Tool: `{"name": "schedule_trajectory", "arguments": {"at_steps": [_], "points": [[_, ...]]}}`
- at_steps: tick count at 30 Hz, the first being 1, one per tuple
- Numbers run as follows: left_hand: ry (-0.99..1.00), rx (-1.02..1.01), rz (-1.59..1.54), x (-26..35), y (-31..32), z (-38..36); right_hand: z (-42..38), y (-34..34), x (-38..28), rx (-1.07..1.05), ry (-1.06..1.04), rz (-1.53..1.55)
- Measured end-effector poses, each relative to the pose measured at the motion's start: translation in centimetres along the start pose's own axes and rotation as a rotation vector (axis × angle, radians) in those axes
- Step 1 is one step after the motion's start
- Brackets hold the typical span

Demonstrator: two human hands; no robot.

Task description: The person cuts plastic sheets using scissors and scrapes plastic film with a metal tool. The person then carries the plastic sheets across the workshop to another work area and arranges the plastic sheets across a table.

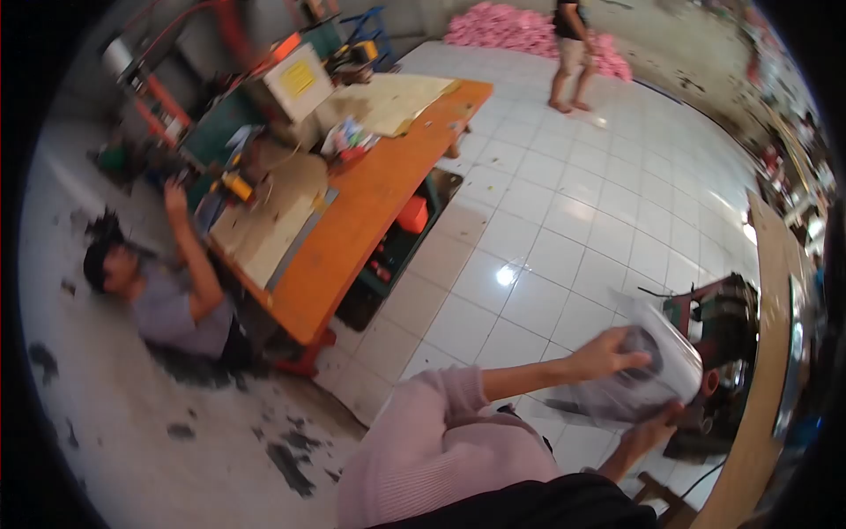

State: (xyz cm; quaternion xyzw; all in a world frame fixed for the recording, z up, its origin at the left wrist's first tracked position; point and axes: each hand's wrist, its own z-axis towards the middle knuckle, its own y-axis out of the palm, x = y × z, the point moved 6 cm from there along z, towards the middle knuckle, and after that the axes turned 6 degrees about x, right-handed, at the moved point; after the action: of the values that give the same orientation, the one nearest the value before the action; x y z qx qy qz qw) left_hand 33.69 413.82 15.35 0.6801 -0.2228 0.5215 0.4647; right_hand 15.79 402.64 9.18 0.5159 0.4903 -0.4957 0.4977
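Observation:
Both of my hands hold a shiny, clear plastic bundle (677, 351) at the lower right. It looks like a thick roll of film with a dark round part at its near end and loose plastic hanging below. My left hand (608, 356) grips the near end, with its thumb and fingers at the dark part. Under the other end, my right hand (654, 427) supports the bundle, its fingers partly hidden. Just beyond the bundle stands a dark green machine (724, 317), close to my right hand. Motion blurs the plastic's edges.
An orange-edged workbench (374, 207) carries a machine and sheets of board. A person in a grey shirt (181, 309) sits beside it. Another person (573, 53) stands near a pink pile (498, 33). A long wooden board (765, 353) runs along the right. White tiles (538, 238) cover the floor.

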Motion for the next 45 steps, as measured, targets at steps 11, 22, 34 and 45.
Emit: {"name": "schedule_trajectory", "arguments": {"at_steps": [11,22,34,45], "points": [[-0.131,-0.322,-0.426,-6.8,11.0,10.5,12.8,-3.4,-6.9,0.096,0.046,-0.193],[-0.030,-0.217,-0.473,-6.9,11.5,22.8,28.0,5.1,-6.8,-0.249,-0.077,0.093],[-0.017,0.364,-0.642,-6.6,5.3,26.7,38.4,14.1,-11.2,-0.746,-0.002,0.345],[0.423,1.204,-0.092,-6.7,-4.7,11.9,45.5,14.6,-2.3,-0.504,-0.210,-0.568]]}}
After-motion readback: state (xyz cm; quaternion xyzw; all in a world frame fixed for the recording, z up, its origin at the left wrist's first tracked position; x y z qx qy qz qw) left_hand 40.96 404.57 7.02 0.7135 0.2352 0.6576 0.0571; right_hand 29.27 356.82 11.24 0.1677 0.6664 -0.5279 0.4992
